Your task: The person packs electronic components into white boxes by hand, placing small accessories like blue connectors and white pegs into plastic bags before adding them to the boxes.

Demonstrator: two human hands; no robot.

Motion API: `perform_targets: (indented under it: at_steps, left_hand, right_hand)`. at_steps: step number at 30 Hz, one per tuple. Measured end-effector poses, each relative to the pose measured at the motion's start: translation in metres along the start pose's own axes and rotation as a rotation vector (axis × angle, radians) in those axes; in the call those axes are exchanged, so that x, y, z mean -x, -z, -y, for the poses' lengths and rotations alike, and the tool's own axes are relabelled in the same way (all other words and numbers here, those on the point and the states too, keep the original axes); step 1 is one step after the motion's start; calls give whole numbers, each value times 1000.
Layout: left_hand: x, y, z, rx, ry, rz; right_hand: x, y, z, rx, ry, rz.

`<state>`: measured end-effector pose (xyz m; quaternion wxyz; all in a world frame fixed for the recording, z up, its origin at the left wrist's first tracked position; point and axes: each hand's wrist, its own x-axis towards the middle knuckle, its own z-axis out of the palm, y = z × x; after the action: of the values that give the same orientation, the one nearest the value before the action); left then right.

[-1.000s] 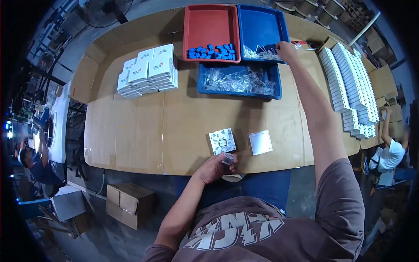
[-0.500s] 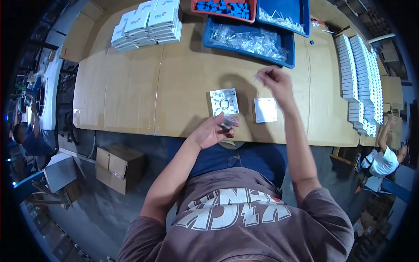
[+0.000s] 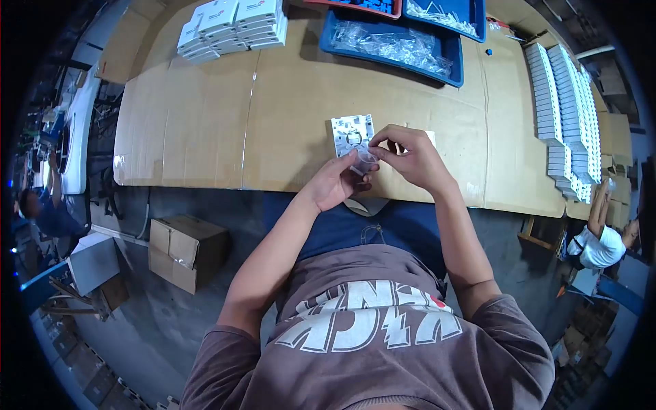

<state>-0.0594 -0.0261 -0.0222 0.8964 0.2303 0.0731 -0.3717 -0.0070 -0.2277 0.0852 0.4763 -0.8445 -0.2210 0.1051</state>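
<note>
My left hand (image 3: 333, 183) is closed around a small clear plastic cup (image 3: 365, 162), holding it above the table's near edge. At the cup's rim, my right hand (image 3: 410, 157) has its fingertips pinched together; what is between them is too small to make out. Just beyond the cup lies a square white moulded plastic plate (image 3: 350, 128) with clips and a central opening, its near part hidden by the cup and fingers. A plain white square plate (image 3: 430, 137) is mostly covered by my right hand.
At the back stand a blue tray (image 3: 393, 72) of clear plastic packets, another blue tray (image 3: 480, 27) of white sticks and a red tray (image 3: 355, 8) of blue parts. White boxes (image 3: 236, 31) are stacked back left, white plates (image 3: 564, 116) right. Two people work at the sides.
My right hand has come down and left, from beyond the plain white plate to the cup's rim, bringing the small clear piece it pinched. My left hand still holds the cup.
</note>
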Motion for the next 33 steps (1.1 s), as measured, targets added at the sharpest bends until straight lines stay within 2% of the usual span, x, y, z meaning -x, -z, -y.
perform_targets:
  at_steps: [6,9,13,16,17,18,20,23,26,30,33]
  left_hand:
    - [2,0,2,-47,-18,-31]
    - [-1,7,4,-34,-4,-11]
    - [0,6,4,-42,7,-17]
    - [2,8,8,-12,24,-49]
    - [0,8,6,0,26,-55]
    - [-1,7,4,-23,30,-80]
    - [3,1,4,-68,34,-139]
    - [3,-2,3,-58,20,-117]
    - [1,0,5,-32,13,-92]
    - [0,4,2,1,14,-16]
    - [-3,10,4,25,15,6]
  right_hand:
    - [-4,1,-6,-16,78,218]
    - [-5,3,-10,-49,44,317]
    - [0,-2,-3,15,0,266]
    - [5,-9,-7,28,24,277]
    - [6,-12,-12,100,103,266]
    - [8,-13,-12,-5,-40,323]
    - [10,-15,-9,73,10,316]
    - [9,-12,-7,-16,-14,345]
    - [4,-3,-6,-70,-43,336]
    - [-7,12,-12,-143,-84,142]
    - [-28,41,-31,-78,-63,-2]
